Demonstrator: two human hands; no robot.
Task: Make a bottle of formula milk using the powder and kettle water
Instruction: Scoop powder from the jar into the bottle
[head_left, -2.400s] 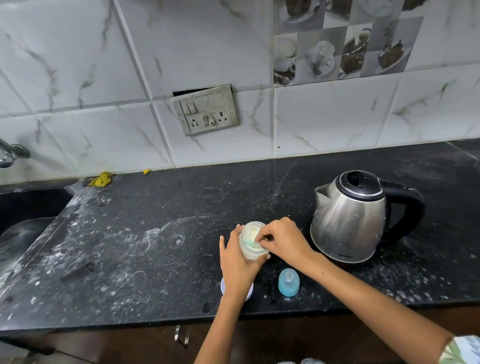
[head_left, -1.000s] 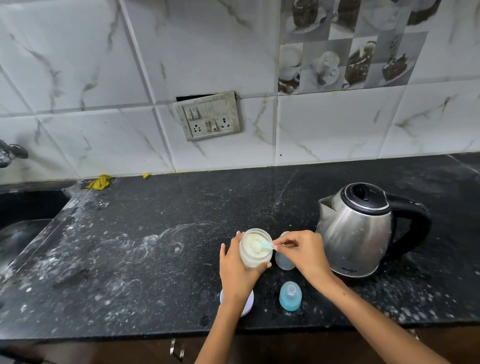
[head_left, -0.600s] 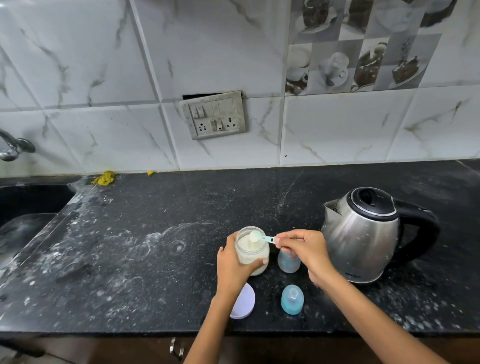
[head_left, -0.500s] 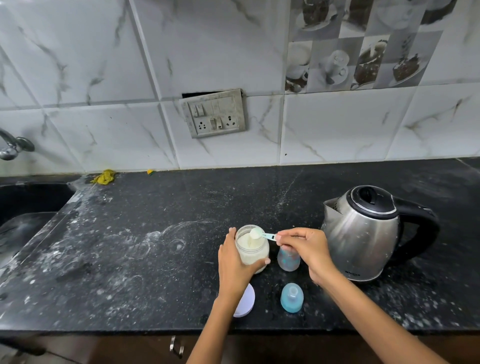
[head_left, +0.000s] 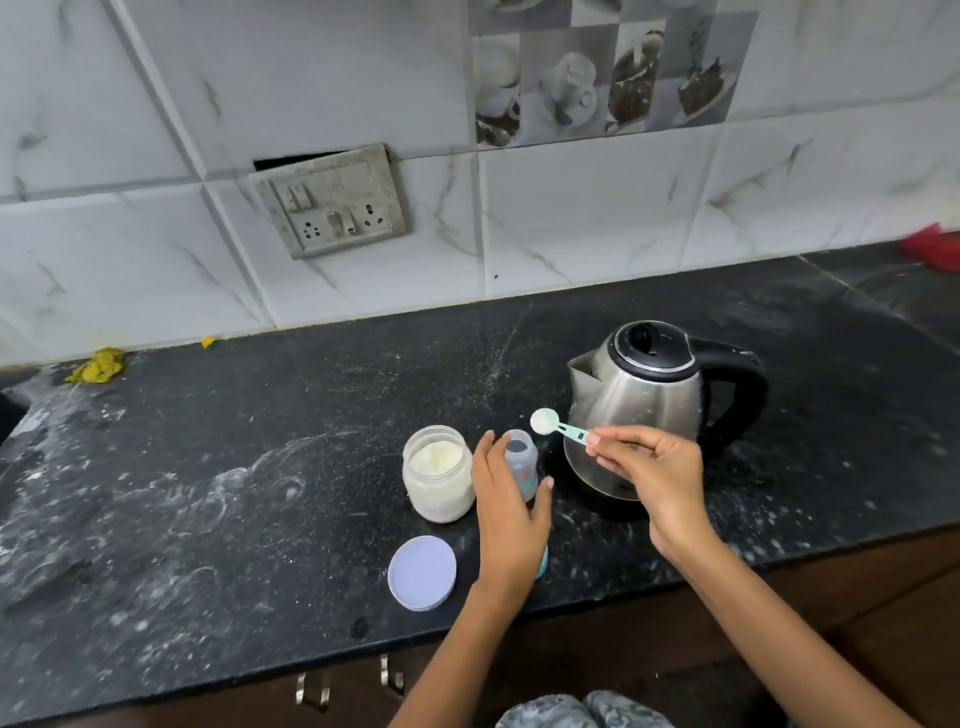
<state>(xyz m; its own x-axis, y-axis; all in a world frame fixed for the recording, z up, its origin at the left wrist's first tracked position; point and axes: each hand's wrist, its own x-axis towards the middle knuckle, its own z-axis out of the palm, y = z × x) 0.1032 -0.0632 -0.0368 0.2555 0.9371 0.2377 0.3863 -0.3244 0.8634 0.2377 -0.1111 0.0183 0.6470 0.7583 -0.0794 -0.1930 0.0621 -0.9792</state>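
Note:
An open glass jar of white formula powder (head_left: 439, 473) stands on the black counter (head_left: 260, 457). Just right of it stands a small open baby bottle (head_left: 521, 457), and my left hand (head_left: 506, 512) wraps around its side. My right hand (head_left: 647, 467) pinches the handle of a small teal scoop (head_left: 556, 426) with white powder in its bowl, held level just above and right of the bottle's mouth. A steel kettle (head_left: 644, 405) with a black lid and handle stands behind my right hand.
The jar's pale round lid (head_left: 422, 572) lies flat near the counter's front edge. A blue bottle cap (head_left: 542, 566) peeks out under my left wrist. A yellow rag (head_left: 97, 365) lies at the back left by the sink, and a red object (head_left: 932, 249) at the far right.
My left hand let go of the powder jar and took hold of the baby bottle. My right hand lifted the filled scoop out of the jar and carried it right, over the bottle.

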